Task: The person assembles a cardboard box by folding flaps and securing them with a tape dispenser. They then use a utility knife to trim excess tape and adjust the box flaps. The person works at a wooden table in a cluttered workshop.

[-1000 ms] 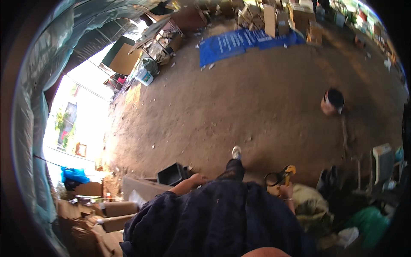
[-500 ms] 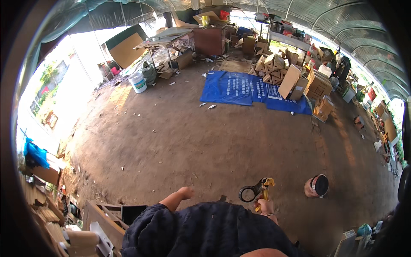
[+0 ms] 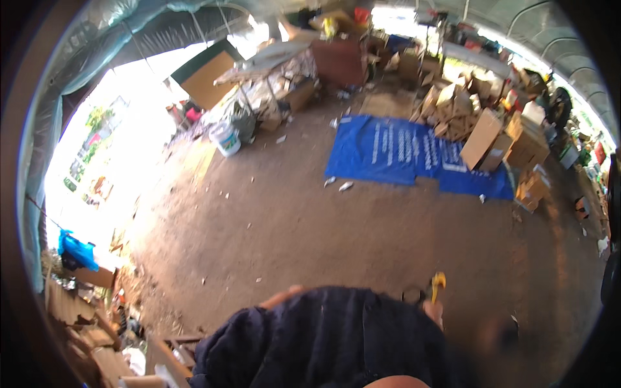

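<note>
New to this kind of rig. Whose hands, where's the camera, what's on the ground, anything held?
There's no robot: a person works bare-handed. The view comes from the left one of two fisheye cameras on their head, looking down, so straight edges bend near the rim. The dark garment at the bottom is the wearer's own.

The right hand grips a yellow tool; a dark ring shows beside it, too blurred to identify. The left hand is mostly hidden by the garment, so I can't tell whether it holds anything.

On the brown ground lie a blue sheet, with cardboard boxes around its right end, and a white bucket farther left.
</note>
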Demonstrator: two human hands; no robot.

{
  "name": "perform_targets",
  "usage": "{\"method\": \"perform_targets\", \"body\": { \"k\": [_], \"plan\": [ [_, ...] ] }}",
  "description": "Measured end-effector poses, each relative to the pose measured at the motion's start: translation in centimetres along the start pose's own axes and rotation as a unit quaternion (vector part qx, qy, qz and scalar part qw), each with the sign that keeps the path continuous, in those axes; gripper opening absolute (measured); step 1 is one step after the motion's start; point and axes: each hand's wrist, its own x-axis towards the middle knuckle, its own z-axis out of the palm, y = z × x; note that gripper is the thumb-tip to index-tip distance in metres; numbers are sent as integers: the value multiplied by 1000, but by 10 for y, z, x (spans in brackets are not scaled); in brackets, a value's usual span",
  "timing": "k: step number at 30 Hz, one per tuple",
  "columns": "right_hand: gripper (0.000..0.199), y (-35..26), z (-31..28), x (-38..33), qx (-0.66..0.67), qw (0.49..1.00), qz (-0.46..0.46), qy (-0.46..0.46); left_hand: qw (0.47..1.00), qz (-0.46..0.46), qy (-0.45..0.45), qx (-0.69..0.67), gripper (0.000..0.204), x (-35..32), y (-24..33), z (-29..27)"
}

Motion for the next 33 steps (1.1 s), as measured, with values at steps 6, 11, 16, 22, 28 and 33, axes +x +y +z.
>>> {"method": "perform_targets", "body": {
  "k": [6,11,16,22,28,33],
  "plan": [
    [12,-244,66,96,202,953,-67,-217,905,-210,194,-317,39,-2,26,-111],
    [14,-417,174,117,279,875,-84,-386,936,-186,160,-253,36,29,-72,-91],
    [13,-485,232,144,284,844,12,-454,954,-199,82,-208,36,106,-152,-166],
    [8,-582,226,173,311,879,81,-352,784,-312,203,-497,37,217,-133,-387],
    [9,-640,280,337,79,915,-261,-297,922,-221,180,-262,41,356,-161,-531],
    [15,-806,314,371,-284,788,-490,-243,970,-133,137,-148,43,442,-162,-636]
  ]
}}
